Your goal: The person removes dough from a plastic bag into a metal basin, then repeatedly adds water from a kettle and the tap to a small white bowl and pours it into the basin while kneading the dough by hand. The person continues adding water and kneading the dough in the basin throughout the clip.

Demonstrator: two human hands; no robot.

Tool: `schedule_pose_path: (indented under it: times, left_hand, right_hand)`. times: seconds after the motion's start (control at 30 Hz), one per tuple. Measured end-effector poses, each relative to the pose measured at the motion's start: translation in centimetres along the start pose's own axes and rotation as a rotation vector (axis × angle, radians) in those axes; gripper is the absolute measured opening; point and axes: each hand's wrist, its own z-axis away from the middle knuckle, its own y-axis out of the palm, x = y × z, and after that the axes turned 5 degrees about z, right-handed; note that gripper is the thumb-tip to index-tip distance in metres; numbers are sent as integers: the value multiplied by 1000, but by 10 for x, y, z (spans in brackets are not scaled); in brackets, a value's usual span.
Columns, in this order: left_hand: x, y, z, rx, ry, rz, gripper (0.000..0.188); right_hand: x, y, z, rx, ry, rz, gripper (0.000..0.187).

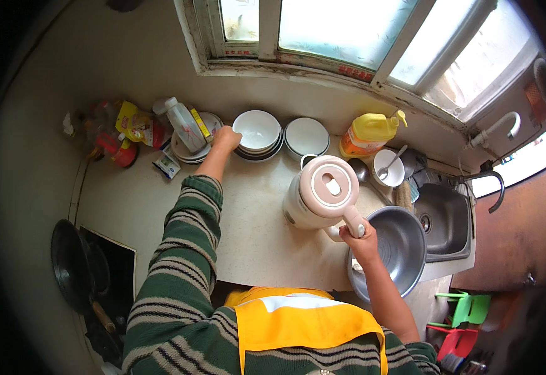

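Observation:
My left hand reaches to the back of the counter, its fingers closed at the left rim of a white bowl on top of a stack. Grey-dark bowls show beneath it. Gripped by its handle in my right hand is a cream jug with a pink lid, kettle-like in shape. The jug hides part of the counter and the left edge of a grey metal basin, which lies under my right forearm. To the right of the first stack is a second bowl stack.
Left of the bowls, plates carry a clear bottle. A yellow pump jug, a bowl with a spoon and a ladle stand near the sink. A wok sits at far left.

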Motion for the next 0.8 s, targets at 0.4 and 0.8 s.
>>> schedule_pose_path:
  times: [0.4,0.8]
  left_hand:
    - [-4,-43,75,40,-3,849,25]
    - [78,-34,224,-155,-205,1086,15]
  right_hand:
    - [7,-7,-25,-17,-24,-90,21]
    - [86,-5,-38,278,-250,277,15]
